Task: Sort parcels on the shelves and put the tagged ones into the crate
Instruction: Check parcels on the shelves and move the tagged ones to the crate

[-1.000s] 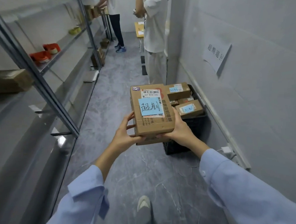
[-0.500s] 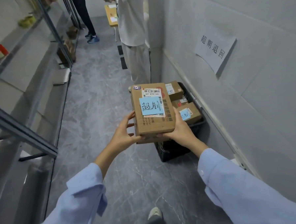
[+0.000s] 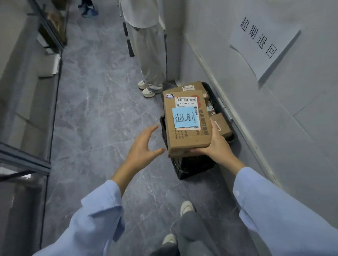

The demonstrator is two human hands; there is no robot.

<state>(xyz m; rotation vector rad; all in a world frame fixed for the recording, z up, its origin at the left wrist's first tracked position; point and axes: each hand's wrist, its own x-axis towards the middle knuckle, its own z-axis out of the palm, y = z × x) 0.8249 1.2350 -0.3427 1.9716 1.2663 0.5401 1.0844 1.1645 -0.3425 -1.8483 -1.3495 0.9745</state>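
Note:
A brown cardboard parcel point(image 3: 190, 136) with a blue handwritten tag and a barcode label hangs over the black plastic crate point(image 3: 193, 167) on the floor by the right wall. My right hand point(image 3: 216, 147) grips the parcel's near right corner from below and the side. My left hand point(image 3: 141, 147) hovers just left of the parcel with fingers spread, not touching it. Inside the crate lie other brown parcels point(image 3: 222, 125), mostly hidden by the held one.
A person in light trousers point(image 3: 148, 56) stands just beyond the crate. Metal shelving point(image 3: 23, 92) runs along the left of the narrow aisle. A paper sign point(image 3: 261, 42) hangs on the right wall. My own feet point(image 3: 186, 207) are on the grey floor.
My left hand has let go of the parcel and drawn back to the left. The parcel, now in the right hand alone, has moved over the crate as I stepped closer.

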